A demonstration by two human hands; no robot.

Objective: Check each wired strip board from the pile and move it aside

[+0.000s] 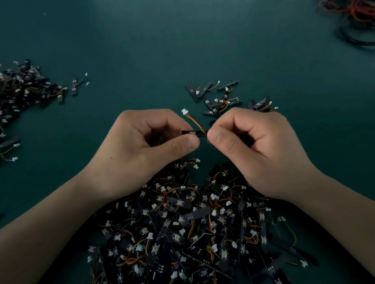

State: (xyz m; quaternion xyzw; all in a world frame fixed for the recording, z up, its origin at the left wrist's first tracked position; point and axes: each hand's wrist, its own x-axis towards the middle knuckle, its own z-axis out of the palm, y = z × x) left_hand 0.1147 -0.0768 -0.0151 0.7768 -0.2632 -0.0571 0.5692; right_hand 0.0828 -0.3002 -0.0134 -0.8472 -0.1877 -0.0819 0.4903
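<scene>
A small black strip board (192, 132) is held edge-on above the green table, between both hands. My left hand (143, 148) pinches its left end with thumb and forefinger. My right hand (252, 148) pinches its right end. Its short orange and yellow wire (195, 122) curves up to a white plug (184, 111). Beneath my wrists lies the big pile of wired strip boards (196, 233), black strips with white plugs and coloured wires.
A small group of strip boards (224, 98) lies just beyond my right hand. Another heap of boards (16, 97) spreads along the left edge. A tangle of red and black cables (361, 20) sits at the far right corner. The green table (143, 44) stretches beyond.
</scene>
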